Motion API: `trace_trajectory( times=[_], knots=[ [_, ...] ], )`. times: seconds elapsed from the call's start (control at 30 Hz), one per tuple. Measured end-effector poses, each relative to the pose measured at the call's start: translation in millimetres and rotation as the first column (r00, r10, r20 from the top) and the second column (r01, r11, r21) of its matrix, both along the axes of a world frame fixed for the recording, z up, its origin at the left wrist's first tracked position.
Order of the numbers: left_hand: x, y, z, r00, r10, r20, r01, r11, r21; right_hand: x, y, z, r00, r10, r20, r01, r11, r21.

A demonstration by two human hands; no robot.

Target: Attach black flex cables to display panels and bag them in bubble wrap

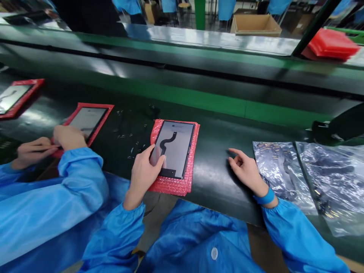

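A flat grey panel [179, 151] with a black edge lies on red bubble wrap [170, 185] in front of me. On its face is a curved black flex strip [165, 142]. My left hand [145, 168] grips the panel's left edge, thumb on top near the strip's lower end. To the right, over the dark green table, my right hand [245, 168] is held with its index finger stretched out and the other fingers curled, holding nothing visible. It is nearest to a clear plastic bag [280, 170] of dark parts. A blue band is round my right wrist.
At the left, a co-worker's hands [69, 137] are at another panel [88, 120] on red wrap. Small dark strips [121, 123] lie between us. A second plastic bag [335, 178] is at the far right. Behind runs a metal and green ledge [199, 98].
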State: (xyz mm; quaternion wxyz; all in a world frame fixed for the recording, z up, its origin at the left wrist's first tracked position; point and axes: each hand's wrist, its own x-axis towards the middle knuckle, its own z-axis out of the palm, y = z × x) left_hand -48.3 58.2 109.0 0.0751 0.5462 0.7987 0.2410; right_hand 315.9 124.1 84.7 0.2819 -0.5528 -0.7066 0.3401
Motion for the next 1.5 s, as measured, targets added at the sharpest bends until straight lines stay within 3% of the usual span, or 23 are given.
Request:
trace_trajectory(
  times=[0.17,0.3,0.5,0.63,0.7,0.8,0.87,0.93,1.03,1.13,1.23,1.3,1.4,1.5],
  knots=[
    [1,-3,4.7,1.000,-0.009,0.024,0.010,0.998,-0.062,-7,1,10.9,1.000,-0.007,-0.003,0.007,0.999,-0.040],
    [-1,-5,4.4,0.997,0.036,0.070,-0.039,0.998,0.047,-10,-1,17.2,1.000,0.009,-0.004,-0.009,0.999,-0.037],
    [-2,-4,-14.9,0.989,0.031,0.144,-0.063,0.973,0.222,-27,-9,16.1,0.984,0.162,0.075,-0.166,0.985,0.052],
    [-6,-3,-21.9,0.983,0.047,0.175,-0.080,0.980,0.183,-36,-13,20.7,0.981,0.186,0.060,-0.191,0.976,0.103],
    [-1,-6,-18.4,0.990,0.045,0.131,-0.069,0.980,0.187,-32,-22,23.7,0.990,0.138,0.004,-0.137,0.979,0.152],
    [18,-11,-9.5,0.998,-0.036,0.044,0.021,0.950,0.313,-11,-48,22.9,0.997,-0.025,-0.079,0.043,0.970,0.238],
    [37,-14,-4.9,0.981,-0.193,0.024,0.169,0.909,0.381,8,-73,21.3,0.980,-0.169,-0.104,0.191,0.946,0.261],
    [57,-15,-3.5,0.909,-0.414,0.038,0.371,0.848,0.377,27,-102,21.9,0.937,-0.333,-0.101,0.348,0.906,0.240],
    [87,-10,-9.5,0.668,-0.736,0.114,0.688,0.668,0.282,55,-144,23.7,0.779,-0.622,-0.080,0.622,0.752,0.217],
    [115,0,-23.5,0.429,-0.885,0.181,0.849,0.463,0.254,86,-190,12.9,0.504,-0.861,-0.066,0.842,0.473,0.261],
    [133,9,-37.3,0.341,-0.920,0.195,0.880,0.386,0.278,113,-251,-16.6,0.137,-0.990,-0.023,0.956,0.126,0.266],
    [136,13,-41.7,0.314,-0.931,0.185,0.888,0.357,0.291,124,-293,-41.3,-0.042,-0.998,0.044,0.972,-0.031,0.233],
    [135,19,-39.8,0.281,-0.940,0.193,0.915,0.323,0.241,132,-342,-73.2,-0.158,-0.979,0.128,0.977,-0.136,0.165],
    [136,23,-33.9,0.292,-0.940,0.173,0.921,0.326,0.214,138,-363,-91.9,-0.203,-0.961,0.186,0.977,-0.187,0.101]
  ],
)
